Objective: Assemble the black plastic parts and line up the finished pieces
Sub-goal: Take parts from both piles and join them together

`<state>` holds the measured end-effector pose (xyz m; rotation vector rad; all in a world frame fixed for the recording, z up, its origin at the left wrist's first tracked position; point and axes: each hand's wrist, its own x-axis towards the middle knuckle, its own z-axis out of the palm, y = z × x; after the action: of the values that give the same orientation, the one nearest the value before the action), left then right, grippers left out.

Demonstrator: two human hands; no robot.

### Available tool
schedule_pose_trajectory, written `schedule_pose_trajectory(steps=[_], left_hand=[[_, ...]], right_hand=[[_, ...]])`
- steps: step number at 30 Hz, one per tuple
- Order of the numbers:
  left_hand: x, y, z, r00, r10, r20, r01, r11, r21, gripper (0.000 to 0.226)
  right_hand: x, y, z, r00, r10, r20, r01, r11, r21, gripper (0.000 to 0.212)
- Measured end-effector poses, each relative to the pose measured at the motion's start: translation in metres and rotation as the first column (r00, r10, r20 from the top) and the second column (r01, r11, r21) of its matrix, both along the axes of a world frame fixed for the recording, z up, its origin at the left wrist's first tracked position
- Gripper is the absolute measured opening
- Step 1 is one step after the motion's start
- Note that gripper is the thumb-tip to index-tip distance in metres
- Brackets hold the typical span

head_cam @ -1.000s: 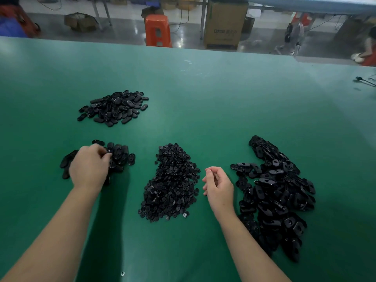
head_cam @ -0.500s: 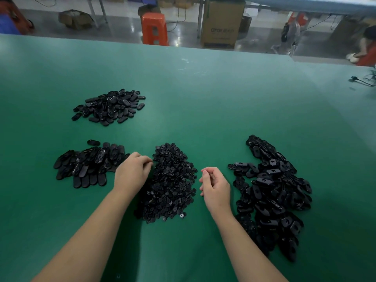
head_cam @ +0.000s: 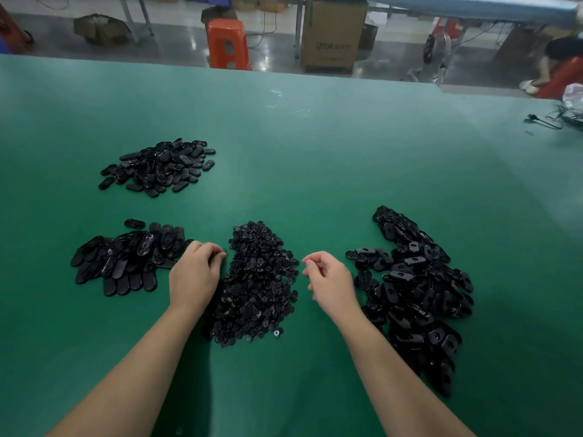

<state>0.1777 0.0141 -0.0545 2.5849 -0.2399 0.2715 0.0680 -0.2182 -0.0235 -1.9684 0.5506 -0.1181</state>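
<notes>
Head view, table: you face a wide green mat [head_cam: 315, 146], smooth and matte, faintly scuffed toward 12 o'clock.
Head view, centre heap: small black pieces [head_cam: 258, 282], roundish, glossy and thin, lie in a tall mound right between your two hands.
Head view, right heap: larger black housings [head_cam: 413, 288], oblong with a hole or slot in each, hard shiny plastic, are piled loosely at 3 to 4 o'clock.
Head view, near-left group: flat oval black shells [head_cam: 126, 257], smooth and rounded at the ends, sit at 9 o'clock; the nearest ones lie side by side in a rough row.
Head view, far-left heap: more oval black shells, the far pile [head_cam: 161, 167], lie jumbled at 10 to 11 o'clock, well apart from both hands.
Head view, left hand: your left hand [head_cam: 195, 275] is knuckles up, fingers curled, its fingertips [head_cam: 217, 255] at the left edge of the centre heap, with the near-left group just beside its knuckles; you cannot tell whether it pinches a piece.
Head view, right hand: your right hand [head_cam: 331, 279] hovers between the centre heap and the right heap, fingers loosely curled with thumb and forefinger close together; nothing shows in it.
Head view, background: an orange stool [head_cam: 227, 42] and a cardboard box [head_cam: 331, 33] stand on the floor at 12 o'clock.
</notes>
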Motion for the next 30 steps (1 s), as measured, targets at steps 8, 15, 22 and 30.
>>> schedule_pose_trajectory(steps=[8,15,22,30], left_hand=[[0.001,-0.001,-0.002,0.999,0.035,0.009,-0.035,0.999,-0.026,0.017],[0.000,-0.001,-0.002,1.000,0.016,0.009,-0.016,1.000,-0.019,0.014],[0.000,-0.001,-0.002,1.000,0.013,0.010,-0.012,1.000,-0.016,0.013],[-0.003,0.000,0.002,1.000,0.018,0.005,-0.017,0.984,-0.180,0.012]], right_hand=[[0.017,-0.095,0.036,0.928,-0.062,-0.366,-0.260,0.595,-0.761,0.027],[0.027,-0.112,0.036,0.844,-0.017,-0.536,-0.432,0.570,-0.699,0.031],[0.030,-0.117,0.042,0.851,-0.005,-0.526,-0.412,0.615,-0.672,0.028],[0.030,-0.102,0.060,0.976,0.018,-0.217,-0.117,0.884,-0.452,0.013]])
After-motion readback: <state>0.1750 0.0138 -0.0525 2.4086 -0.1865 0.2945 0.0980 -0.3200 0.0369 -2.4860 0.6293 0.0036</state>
